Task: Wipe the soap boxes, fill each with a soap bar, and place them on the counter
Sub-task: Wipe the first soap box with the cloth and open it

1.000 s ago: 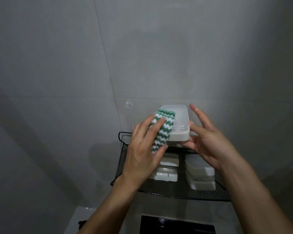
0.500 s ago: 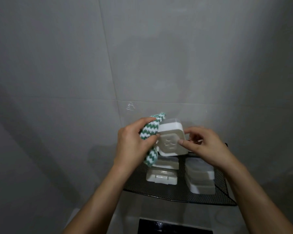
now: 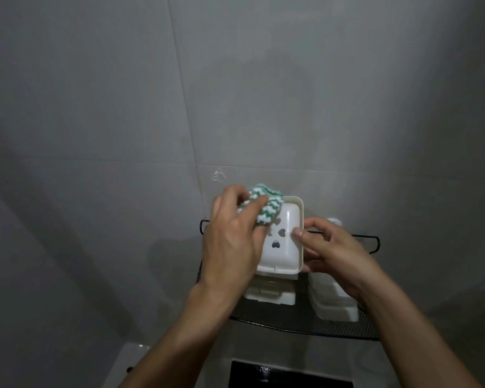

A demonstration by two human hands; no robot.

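Head view, from the left: my left hand (image 3: pixel 230 239) has its fingers (image 3: pixel 259 204) curled round a bunched green-and-white zigzag knitted cloth (image 3: pixel 263 207), pressing it into the far left corner of an open white plastic soap box (image 3: pixel 284 247). I hold the box in the air above the black wire-mesh shelf (image 3: pixel 345 329) on the grey tiled wall. The box shows heart-shaped drain holes in its tray. My right hand (image 3: pixel 333 253) grips the box's right rim, thumb on the inner edge and fingers curled underneath. More white plastic soap boxes (image 3: pixel 269 295) sit stacked on the shelf below, one stack towards the shelf's left, another towards its right edge.

To wipe well, I think I should keep the right grip firm so the box does not tip, drag the cloth along the tray towards me, and work round the holes and inner corners.
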